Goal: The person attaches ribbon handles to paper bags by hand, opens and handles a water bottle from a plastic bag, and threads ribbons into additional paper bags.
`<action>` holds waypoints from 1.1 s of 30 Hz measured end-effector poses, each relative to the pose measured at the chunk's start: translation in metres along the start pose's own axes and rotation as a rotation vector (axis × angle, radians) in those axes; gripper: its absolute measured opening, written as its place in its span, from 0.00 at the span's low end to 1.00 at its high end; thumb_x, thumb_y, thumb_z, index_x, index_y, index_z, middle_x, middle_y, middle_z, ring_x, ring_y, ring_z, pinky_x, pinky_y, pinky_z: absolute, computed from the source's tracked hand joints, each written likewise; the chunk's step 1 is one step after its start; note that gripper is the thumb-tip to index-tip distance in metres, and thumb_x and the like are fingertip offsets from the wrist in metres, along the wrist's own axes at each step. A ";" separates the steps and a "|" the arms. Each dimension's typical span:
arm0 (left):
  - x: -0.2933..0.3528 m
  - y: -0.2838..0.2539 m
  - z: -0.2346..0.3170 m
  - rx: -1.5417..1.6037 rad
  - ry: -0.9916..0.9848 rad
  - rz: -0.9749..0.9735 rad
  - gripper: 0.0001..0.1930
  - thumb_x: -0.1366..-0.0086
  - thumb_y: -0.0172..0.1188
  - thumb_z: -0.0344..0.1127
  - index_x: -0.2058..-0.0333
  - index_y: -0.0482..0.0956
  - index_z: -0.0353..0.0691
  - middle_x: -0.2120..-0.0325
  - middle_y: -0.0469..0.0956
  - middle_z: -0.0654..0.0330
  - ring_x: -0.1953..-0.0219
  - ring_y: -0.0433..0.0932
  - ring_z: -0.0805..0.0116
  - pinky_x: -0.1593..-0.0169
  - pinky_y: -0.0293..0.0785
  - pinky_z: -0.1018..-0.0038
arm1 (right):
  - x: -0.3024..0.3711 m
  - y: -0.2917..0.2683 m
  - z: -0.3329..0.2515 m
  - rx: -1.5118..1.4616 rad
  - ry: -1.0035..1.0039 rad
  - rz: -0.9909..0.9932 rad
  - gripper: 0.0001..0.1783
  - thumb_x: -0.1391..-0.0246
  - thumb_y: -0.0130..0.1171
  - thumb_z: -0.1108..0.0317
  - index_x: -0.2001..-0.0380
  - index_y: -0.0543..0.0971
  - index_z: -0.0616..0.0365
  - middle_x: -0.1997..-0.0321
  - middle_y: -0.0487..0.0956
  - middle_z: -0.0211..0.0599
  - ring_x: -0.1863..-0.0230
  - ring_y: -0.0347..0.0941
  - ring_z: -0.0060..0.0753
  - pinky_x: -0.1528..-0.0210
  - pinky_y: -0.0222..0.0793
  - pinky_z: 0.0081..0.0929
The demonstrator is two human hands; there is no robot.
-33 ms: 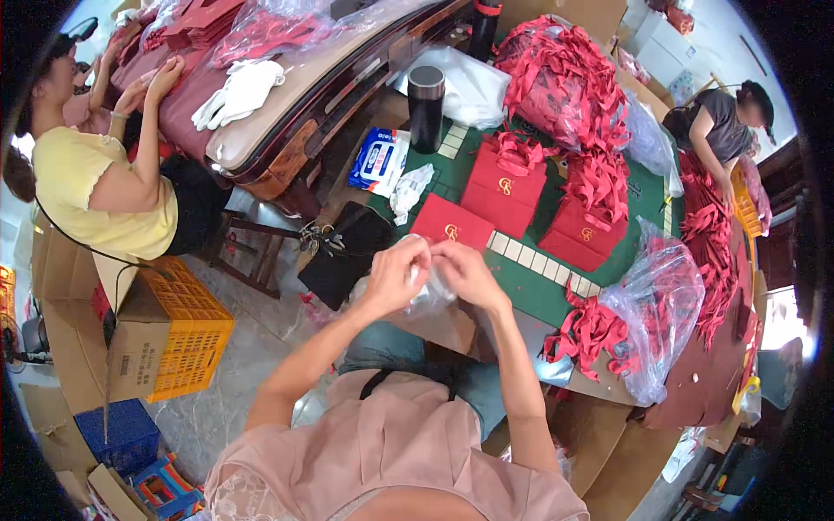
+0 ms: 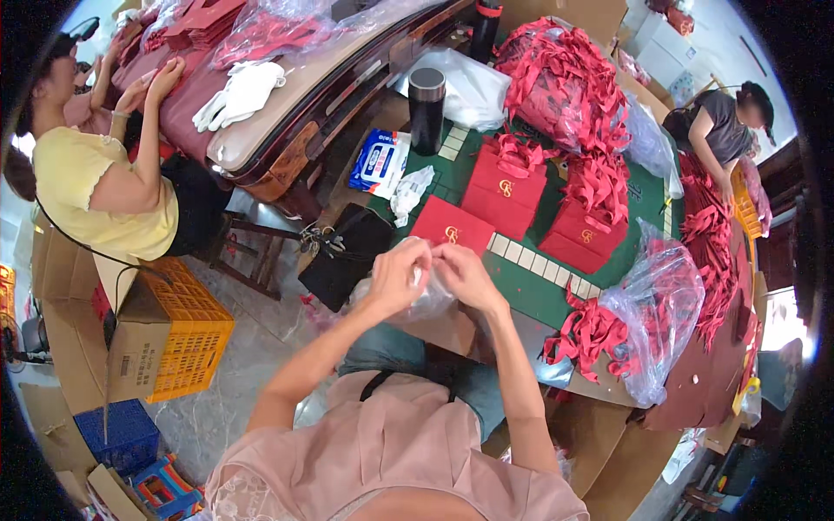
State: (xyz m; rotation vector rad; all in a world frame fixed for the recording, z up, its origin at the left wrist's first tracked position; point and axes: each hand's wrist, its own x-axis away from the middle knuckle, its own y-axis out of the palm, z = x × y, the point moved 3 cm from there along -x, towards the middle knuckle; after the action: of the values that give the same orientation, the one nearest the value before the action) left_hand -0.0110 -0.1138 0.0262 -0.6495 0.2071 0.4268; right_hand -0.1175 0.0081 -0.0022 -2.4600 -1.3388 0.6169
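My left hand (image 2: 401, 273) and my right hand (image 2: 466, 276) meet at the near edge of the green-topped table, thumbs and fingers pinched close together. A bit of white shows inside the curled fingers of my left hand; what it is I cannot make out. Whatever my right fingers pinch is too small to tell. Clear crumpled plastic (image 2: 430, 302) lies just below both hands. Directly beyond them is a flat red paper bag (image 2: 452, 224) with a gold emblem, partly covered by my fingers. Two more red gift bags, one farther (image 2: 506, 187) and one to the right (image 2: 586, 234), lie under red ribbons.
A black thermos (image 2: 426, 113), a wipes pack (image 2: 380, 162) and a crumpled tissue (image 2: 410, 195) stand at the table's left. Ribbon heaps (image 2: 565, 82) and a clear plastic bag (image 2: 656, 304) fill the far and right sides. Co-workers sit left and far right. An orange crate (image 2: 187, 334) is on the floor.
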 end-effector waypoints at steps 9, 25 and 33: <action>0.011 0.011 -0.010 -0.063 0.102 0.161 0.08 0.38 0.63 0.31 0.59 0.79 0.43 0.66 0.78 0.55 0.65 0.82 0.50 0.66 0.79 0.61 | 0.000 -0.010 0.018 -0.270 0.245 -0.073 0.11 0.36 0.56 0.68 0.57 0.80 0.64 0.67 0.81 0.34 0.62 0.73 0.18 0.59 0.71 0.25; 0.021 -0.010 -0.011 -0.304 0.233 0.080 0.04 0.45 0.68 0.36 0.72 0.82 0.46 0.78 0.80 0.63 0.74 0.80 0.63 0.68 0.70 0.67 | -0.018 -0.015 0.005 0.071 -0.004 -0.090 0.07 0.57 0.63 0.71 0.74 0.76 0.59 0.72 0.77 0.40 0.68 0.74 0.39 0.63 0.72 0.32; 0.035 -0.006 -0.007 -0.293 0.143 0.027 0.21 0.50 0.70 0.48 0.60 0.81 0.46 0.60 0.77 0.58 0.56 0.75 0.57 0.53 0.70 0.63 | -0.002 -0.015 0.011 0.163 0.073 -0.051 0.06 0.53 0.62 0.70 0.72 0.79 0.60 0.71 0.79 0.42 0.66 0.77 0.42 0.61 0.73 0.34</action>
State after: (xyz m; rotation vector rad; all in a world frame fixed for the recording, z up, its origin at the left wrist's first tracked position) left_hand 0.0223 -0.1116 0.0132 -0.9674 0.2923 0.4414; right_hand -0.1352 0.0145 -0.0050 -2.2890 -1.2664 0.5930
